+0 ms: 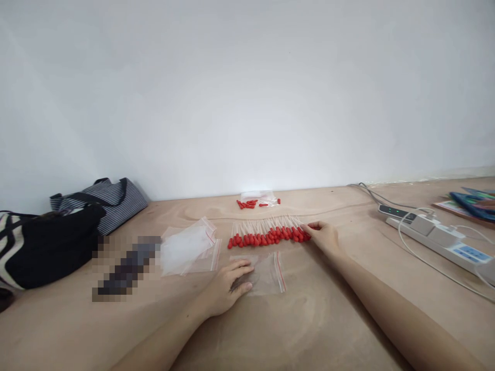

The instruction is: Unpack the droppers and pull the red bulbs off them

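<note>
A row of thin pale sticks with red bulb-like tips (pixel 266 237) lies across the middle of the table, tips toward me. At its right end is my right hand (pixel 324 238), its fingers pinched on a red-tipped stick; the exact grip is partly hidden. My left hand (pixel 226 286) rests over the left part of a clear zip bag (pixel 266 275) with a red seal line, thumb and fingers apart. That bag lies flat, just in front of the row. Left of it, more clear zip bags (pixel 185 247) are piled loosely.
Loose red pieces (pixel 247 204) lie by a small clear bag (pixel 257 196) near the wall. A black bag (pixel 58 247) and a striped bag (pixel 119 206) stand at the left, near a blurred-out patch. A power strip (pixel 436 239) with cables lies at the right.
</note>
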### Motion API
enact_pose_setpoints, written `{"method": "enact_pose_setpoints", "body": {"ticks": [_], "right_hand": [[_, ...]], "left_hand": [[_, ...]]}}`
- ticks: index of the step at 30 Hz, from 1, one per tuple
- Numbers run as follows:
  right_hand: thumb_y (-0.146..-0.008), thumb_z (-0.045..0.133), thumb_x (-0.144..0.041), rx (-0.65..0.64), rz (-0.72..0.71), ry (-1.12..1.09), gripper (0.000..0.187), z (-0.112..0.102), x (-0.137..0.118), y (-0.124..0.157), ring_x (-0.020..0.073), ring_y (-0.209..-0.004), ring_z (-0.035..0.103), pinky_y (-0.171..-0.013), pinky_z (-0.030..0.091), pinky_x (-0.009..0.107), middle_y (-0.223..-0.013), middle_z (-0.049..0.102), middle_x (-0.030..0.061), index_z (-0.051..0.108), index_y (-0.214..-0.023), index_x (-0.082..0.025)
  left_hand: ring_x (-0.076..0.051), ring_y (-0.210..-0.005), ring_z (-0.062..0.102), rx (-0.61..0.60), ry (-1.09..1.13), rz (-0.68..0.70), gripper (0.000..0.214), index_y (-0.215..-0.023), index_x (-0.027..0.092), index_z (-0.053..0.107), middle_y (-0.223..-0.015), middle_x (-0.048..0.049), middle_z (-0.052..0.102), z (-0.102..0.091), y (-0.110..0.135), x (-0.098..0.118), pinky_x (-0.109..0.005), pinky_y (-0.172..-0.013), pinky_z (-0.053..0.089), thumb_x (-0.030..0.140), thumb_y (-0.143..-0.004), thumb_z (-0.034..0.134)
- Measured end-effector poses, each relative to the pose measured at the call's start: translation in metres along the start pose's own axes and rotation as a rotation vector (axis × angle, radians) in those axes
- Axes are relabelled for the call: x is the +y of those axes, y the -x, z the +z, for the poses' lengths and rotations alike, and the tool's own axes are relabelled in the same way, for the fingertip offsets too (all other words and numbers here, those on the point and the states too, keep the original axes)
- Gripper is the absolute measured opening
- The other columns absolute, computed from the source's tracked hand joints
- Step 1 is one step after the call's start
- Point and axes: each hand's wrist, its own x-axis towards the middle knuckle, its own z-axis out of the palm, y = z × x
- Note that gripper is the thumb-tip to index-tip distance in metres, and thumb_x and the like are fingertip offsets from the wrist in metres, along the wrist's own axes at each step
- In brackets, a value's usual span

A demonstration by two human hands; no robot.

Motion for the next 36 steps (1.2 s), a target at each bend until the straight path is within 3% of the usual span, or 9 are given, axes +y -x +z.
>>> {"method": "enact_pose_setpoints", "body": {"ticks": [4,10,14,18,25,28,31,34,36], "right_hand": [[-0.069,0.052,-0.046,-0.012,-0.066,0.068,0.030,-0.001,-0.002,0.002,0.0181,-0.067,0.062,-0.060,0.041,0.025,-0.069,0.068,0.0034,0.067,-0.072,-0.019],[-0.075,0.044,-0.043,0.016,-0.096,0.165,0.032,-0.006,0.007,-0.001,0.0198,-0.067,0.060,-0.063,0.039,0.028,-0.063,0.066,0.0030,0.067,-0.072,-0.021],[-0.074,0.044,-0.037,0.013,-0.117,0.168,0.029,-0.005,0.014,-0.005,0.0182,-0.068,0.061,-0.062,0.041,0.026,-0.071,0.067,0.0039,0.066,-0.077,-0.019],[-0.074,0.042,-0.035,0.006,-0.137,0.173,0.031,-0.003,0.017,-0.008,0.0165,-0.066,0.060,-0.060,0.042,0.025,-0.075,0.067,0.0053,0.066,-0.081,-0.016],[-0.071,0.048,-0.037,0.053,-0.104,0.264,0.025,-0.004,0.017,-0.005,0.0199,-0.073,0.060,-0.066,0.040,0.030,-0.079,0.066,0.0046,0.067,-0.077,-0.022],[-0.072,0.049,-0.037,0.046,-0.114,0.274,0.025,-0.003,0.018,-0.005,0.0199,-0.077,0.059,-0.068,0.040,0.031,-0.084,0.065,0.0049,0.067,-0.079,-0.022],[-0.072,0.049,-0.037,0.049,-0.129,0.275,0.027,-0.001,0.020,-0.005,0.0181,-0.076,0.058,-0.068,0.040,0.029,-0.089,0.063,0.0072,0.067,-0.083,-0.020],[-0.072,0.049,-0.038,0.061,-0.144,0.274,0.029,-0.001,0.020,-0.004,0.0187,-0.078,0.058,-0.071,0.039,0.031,-0.092,0.062,0.0089,0.066,-0.087,-0.019],[-0.073,0.048,-0.039,0.082,-0.150,0.271,0.030,-0.001,0.018,-0.002,0.0201,-0.081,0.057,-0.073,0.036,0.034,-0.093,0.061,0.0091,0.066,-0.087,-0.019]], "left_hand": [[-0.021,-0.113,0.047,0.041,-0.017,0.014,0.033,-0.111,0.024,0.056,-0.123,-0.0066,0.051,0.002,0.000,-0.004,-0.039,-0.095,0.039,0.032,-0.081,0.047],[-0.022,-0.103,0.051,0.340,-0.134,-0.151,0.028,-0.100,0.020,0.059,-0.107,-0.0074,0.057,0.002,-0.002,-0.015,-0.040,-0.091,0.040,0.036,-0.080,0.047],[-0.024,-0.100,0.051,0.301,-0.145,-0.246,0.038,-0.104,0.018,0.056,-0.105,-0.0079,0.057,0.001,-0.001,-0.016,-0.040,-0.087,0.042,0.040,-0.073,0.055],[-0.025,-0.102,0.050,0.276,-0.137,-0.243,0.040,-0.104,0.017,0.056,-0.106,-0.0081,0.057,0.001,-0.001,-0.016,-0.040,-0.088,0.040,0.041,-0.072,0.057],[-0.022,-0.095,0.053,0.246,-0.097,-0.237,0.030,-0.100,0.018,0.058,-0.097,-0.0065,0.058,-0.002,-0.004,-0.016,-0.037,-0.083,0.042,0.034,-0.075,0.053],[-0.021,-0.085,0.054,0.260,-0.113,-0.218,0.016,-0.080,0.017,0.060,-0.083,-0.0049,0.059,-0.001,-0.004,-0.015,-0.036,-0.077,0.043,0.028,-0.079,0.047],[-0.019,-0.080,0.054,0.281,-0.111,-0.160,0.016,-0.069,0.018,0.055,-0.077,-0.0033,0.057,0.002,-0.004,-0.016,-0.034,-0.074,0.043,0.024,-0.080,0.044],[-0.019,-0.087,0.053,0.363,-0.094,-0.132,0.010,-0.070,0.019,0.053,-0.089,-0.0038,0.055,0.005,-0.003,-0.016,-0.033,-0.078,0.043,0.020,-0.077,0.046],[-0.018,-0.085,0.054,0.395,-0.065,-0.188,0.006,-0.076,0.019,0.054,-0.092,-0.0034,0.053,0.006,-0.003,-0.016,-0.031,-0.076,0.044,0.020,-0.073,0.049]]}}
